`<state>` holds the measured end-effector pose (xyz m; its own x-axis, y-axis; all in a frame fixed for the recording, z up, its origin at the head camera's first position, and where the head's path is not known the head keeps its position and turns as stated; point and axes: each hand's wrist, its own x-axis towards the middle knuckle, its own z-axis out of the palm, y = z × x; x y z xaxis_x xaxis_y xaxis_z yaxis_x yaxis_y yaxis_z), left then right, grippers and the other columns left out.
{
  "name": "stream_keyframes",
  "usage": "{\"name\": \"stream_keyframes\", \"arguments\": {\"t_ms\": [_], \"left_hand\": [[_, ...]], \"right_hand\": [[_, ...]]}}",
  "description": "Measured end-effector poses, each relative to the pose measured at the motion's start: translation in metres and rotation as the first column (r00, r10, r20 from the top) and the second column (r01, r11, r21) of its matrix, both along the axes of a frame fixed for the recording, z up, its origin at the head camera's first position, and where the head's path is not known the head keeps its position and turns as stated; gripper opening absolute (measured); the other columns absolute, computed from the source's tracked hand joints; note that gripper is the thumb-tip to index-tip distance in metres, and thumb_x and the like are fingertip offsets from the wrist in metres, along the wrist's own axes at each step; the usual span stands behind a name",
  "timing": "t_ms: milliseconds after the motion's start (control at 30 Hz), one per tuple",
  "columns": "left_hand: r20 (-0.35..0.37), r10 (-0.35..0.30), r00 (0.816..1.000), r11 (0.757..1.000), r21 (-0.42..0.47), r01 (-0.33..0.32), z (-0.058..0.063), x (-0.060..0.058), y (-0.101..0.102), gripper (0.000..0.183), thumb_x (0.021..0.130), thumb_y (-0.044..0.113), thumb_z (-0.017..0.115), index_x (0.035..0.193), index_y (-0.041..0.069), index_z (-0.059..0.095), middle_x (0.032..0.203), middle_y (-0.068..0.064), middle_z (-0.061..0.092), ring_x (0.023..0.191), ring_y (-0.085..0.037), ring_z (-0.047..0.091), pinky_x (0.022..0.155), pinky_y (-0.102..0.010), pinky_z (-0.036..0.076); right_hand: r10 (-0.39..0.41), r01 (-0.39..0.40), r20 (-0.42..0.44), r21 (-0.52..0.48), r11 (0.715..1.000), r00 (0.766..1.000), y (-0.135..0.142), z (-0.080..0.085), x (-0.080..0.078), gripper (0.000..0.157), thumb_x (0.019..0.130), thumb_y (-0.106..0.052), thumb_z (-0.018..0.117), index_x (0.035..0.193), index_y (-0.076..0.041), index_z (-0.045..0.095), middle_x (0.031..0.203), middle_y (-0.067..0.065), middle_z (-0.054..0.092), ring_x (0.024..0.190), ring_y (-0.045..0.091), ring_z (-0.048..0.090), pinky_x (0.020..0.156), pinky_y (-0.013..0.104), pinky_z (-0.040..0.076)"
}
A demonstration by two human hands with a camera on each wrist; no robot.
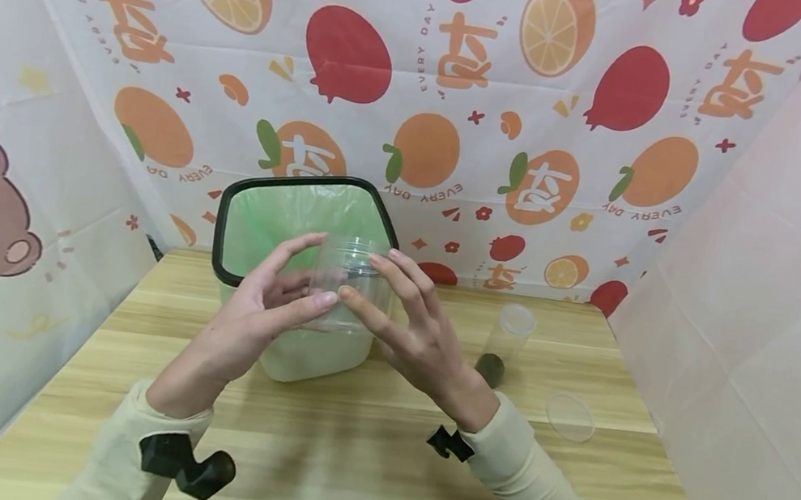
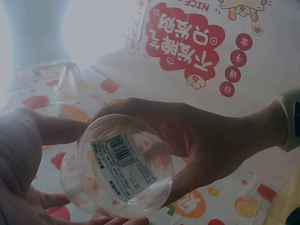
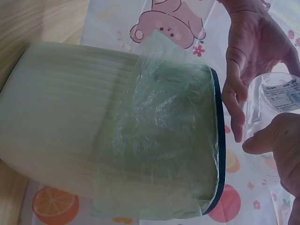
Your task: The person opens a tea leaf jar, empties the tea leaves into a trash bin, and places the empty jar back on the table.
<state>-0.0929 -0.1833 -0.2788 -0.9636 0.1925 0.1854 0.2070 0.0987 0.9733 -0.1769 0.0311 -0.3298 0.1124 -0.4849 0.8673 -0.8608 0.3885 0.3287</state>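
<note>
Both hands hold a clear plastic jar (image 1: pixel 355 278) up in front of the bin's opening. My left hand (image 1: pixel 255 312) grips its left side, thumb on the near face and fingers behind. From the right, my right hand (image 1: pixel 418 321) pinches the jar between its fingers. A white barcode label (image 2: pixel 124 164) shows through the round end in the left wrist view. Behind and below stands a pale waste bin (image 1: pixel 319 355) with a black rim, lined with a green plastic bag (image 3: pixel 164 126). The jar's wall partly hides the far fingers.
Right of the bin stands a tall clear container (image 1: pixel 508 339) with something dark at its base. Near it a round clear lid (image 1: pixel 569 417) lies flat on the wooden table (image 1: pixel 378 459). Fruit-printed sheeting (image 1: pixel 495 48) rises at the back, with more sheets at both sides.
</note>
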Motion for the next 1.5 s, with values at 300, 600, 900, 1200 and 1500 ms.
{"name": "stream_keyframes", "arguments": {"t_ms": [300, 600, 900, 1200, 1500], "left_hand": [[-0.086, -0.031, 0.996, 0.997, 0.063, 0.037, -0.011, -0.002, -0.005, 0.061, 0.098, 0.005, 0.058, 0.152, 0.023, 0.033, 0.143, -0.016, 0.056, 0.118, -0.017, 0.065, 0.092, -0.026, 0.058], [-0.136, 0.001, 0.991, 0.996, 0.089, 0.011, -0.012, -0.001, -0.004, 0.068, 0.094, -0.001, 0.062, 0.152, 0.022, 0.033, 0.141, -0.012, 0.058, 0.121, -0.016, 0.064, 0.090, -0.029, 0.059], [-0.173, 0.014, 0.985, 0.993, 0.120, 0.007, -0.017, 0.000, -0.002, 0.074, 0.091, -0.007, 0.063, 0.151, 0.022, 0.032, 0.133, -0.008, 0.064, 0.119, -0.016, 0.066, 0.087, -0.029, 0.061], [-0.319, 0.010, 0.948, 0.983, 0.178, 0.050, -0.031, -0.002, 0.012, 0.081, 0.079, -0.020, 0.070, 0.146, 0.009, 0.034, 0.136, -0.012, 0.063, 0.112, -0.020, 0.070, 0.093, -0.032, 0.060], [-0.392, 0.056, 0.918, 0.994, 0.103, -0.017, -0.044, -0.005, 0.037, 0.088, 0.069, -0.019, 0.081, 0.139, -0.003, 0.031, 0.146, -0.029, 0.047, 0.129, -0.022, 0.060, 0.100, -0.033, 0.057]], "right_hand": [[0.031, -0.033, 0.032, 0.039, 0.999, 0.999, 0.006, -0.002, 0.002, 0.079, 0.075, 0.014, 0.070, 0.144, -0.015, 0.046, 0.140, 0.020, 0.056, 0.133, 0.038, 0.051, 0.114, 0.037, 0.048], [0.116, -0.120, 0.181, 0.015, 0.993, 0.977, 0.012, 0.004, 0.009, 0.052, 0.085, 0.009, 0.067, 0.132, -0.006, 0.056, 0.141, 0.022, 0.053, 0.136, 0.036, 0.050, 0.112, 0.037, 0.050], [0.349, -0.328, 0.386, -0.120, 0.937, 0.854, 0.016, 0.005, 0.013, 0.048, 0.084, 0.016, 0.064, 0.129, -0.001, 0.061, 0.142, 0.027, 0.048, 0.120, 0.035, 0.062, 0.091, 0.028, 0.060], [0.406, -0.350, 0.464, -0.206, 0.914, 0.787, 0.033, 0.006, 0.017, 0.042, 0.087, 0.011, 0.063, 0.127, 0.000, 0.064, 0.141, 0.024, 0.057, 0.124, 0.028, 0.063, 0.087, 0.026, 0.059], [0.438, -0.339, 0.520, -0.278, 0.899, 0.733, 0.053, 0.003, 0.017, 0.038, 0.085, 0.014, 0.062, 0.121, 0.004, 0.066, 0.135, 0.023, 0.063, 0.125, 0.027, 0.065, 0.093, 0.031, 0.060]]}}
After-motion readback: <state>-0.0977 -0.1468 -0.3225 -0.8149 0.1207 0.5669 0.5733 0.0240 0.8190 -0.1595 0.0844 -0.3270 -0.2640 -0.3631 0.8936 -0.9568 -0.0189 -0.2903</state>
